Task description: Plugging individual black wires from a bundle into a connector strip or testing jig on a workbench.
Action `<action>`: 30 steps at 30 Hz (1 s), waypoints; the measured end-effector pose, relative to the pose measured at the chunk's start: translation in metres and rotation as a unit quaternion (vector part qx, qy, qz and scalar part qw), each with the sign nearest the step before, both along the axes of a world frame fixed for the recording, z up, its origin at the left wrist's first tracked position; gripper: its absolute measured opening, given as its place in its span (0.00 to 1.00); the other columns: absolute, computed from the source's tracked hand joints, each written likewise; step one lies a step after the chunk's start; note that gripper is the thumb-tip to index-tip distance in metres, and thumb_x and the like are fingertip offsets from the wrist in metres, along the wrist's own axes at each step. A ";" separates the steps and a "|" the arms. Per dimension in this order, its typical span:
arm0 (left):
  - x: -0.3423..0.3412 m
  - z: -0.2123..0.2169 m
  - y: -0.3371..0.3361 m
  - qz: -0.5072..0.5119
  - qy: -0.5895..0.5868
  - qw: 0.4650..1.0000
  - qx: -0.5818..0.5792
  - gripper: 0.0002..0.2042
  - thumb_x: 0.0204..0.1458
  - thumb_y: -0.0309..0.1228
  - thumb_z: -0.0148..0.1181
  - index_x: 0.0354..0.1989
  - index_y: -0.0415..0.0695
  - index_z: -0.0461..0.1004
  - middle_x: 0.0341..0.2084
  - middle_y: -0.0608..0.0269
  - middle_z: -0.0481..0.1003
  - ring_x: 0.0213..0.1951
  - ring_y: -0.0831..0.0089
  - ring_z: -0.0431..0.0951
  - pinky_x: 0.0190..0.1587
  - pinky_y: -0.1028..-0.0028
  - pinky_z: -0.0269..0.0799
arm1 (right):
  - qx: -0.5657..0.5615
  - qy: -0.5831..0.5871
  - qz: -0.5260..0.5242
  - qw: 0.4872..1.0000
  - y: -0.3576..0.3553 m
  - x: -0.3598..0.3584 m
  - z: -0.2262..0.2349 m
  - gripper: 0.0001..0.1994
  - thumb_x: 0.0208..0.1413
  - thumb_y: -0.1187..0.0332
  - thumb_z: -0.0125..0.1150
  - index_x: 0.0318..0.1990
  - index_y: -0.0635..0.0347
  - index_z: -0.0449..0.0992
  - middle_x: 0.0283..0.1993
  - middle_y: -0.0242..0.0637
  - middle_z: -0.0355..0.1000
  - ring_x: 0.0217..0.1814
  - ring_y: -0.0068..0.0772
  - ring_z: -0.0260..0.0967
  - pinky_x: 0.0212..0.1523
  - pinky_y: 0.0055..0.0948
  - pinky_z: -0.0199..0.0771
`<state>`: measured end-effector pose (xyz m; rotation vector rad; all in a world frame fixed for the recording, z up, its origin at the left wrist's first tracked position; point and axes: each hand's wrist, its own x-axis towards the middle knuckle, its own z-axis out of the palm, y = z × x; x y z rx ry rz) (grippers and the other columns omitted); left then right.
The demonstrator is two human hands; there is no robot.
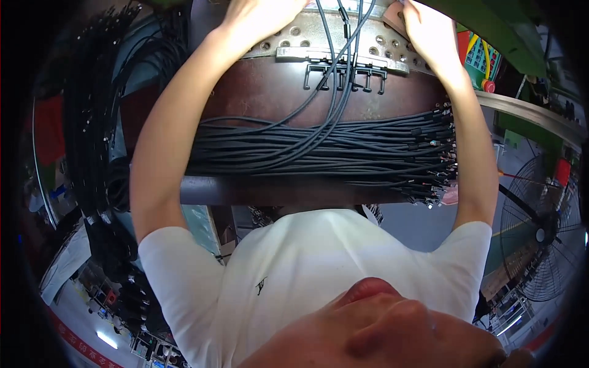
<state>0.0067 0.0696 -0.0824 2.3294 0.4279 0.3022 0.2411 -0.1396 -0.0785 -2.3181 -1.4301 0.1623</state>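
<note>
Both my arms reach away to the far edge of the view. My left hand point(262, 19) is over the left part of a metal plate point(293, 42) with round holes, its fingers mostly cut off by the frame's edge. On the right side, my right hand point(429, 34) is beside a tan block point(394, 17); its thumb shows in part, the other fingers do not. Several dark cables point(334, 67) run between my hands, over a metal bar point(340, 59) and a black comb-like holder point(346, 78), down onto a bundle of cables point(294, 147).
The bundle lies across a dark red-brown bench point(264, 92), its connector ends point(438, 159) to the right. More black cables point(92, 122) hang at the left. A red button point(488, 86) sits by a metal rail point(527, 113) at the right, with a large fan point(537, 233) beyond.
</note>
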 end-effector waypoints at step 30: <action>-0.261 -0.105 -0.166 0.106 0.260 0.954 0.104 0.09 0.50 0.32 0.56 0.32 0.40 0.78 0.31 0.47 0.77 0.35 0.48 0.75 0.38 0.55 0.70 | 0.055 0.136 -0.137 0.980 -0.318 -0.158 -0.157 0.17 0.49 0.83 0.56 0.48 0.64 0.74 0.49 0.44 0.72 0.52 0.45 0.67 0.57 0.39 0.64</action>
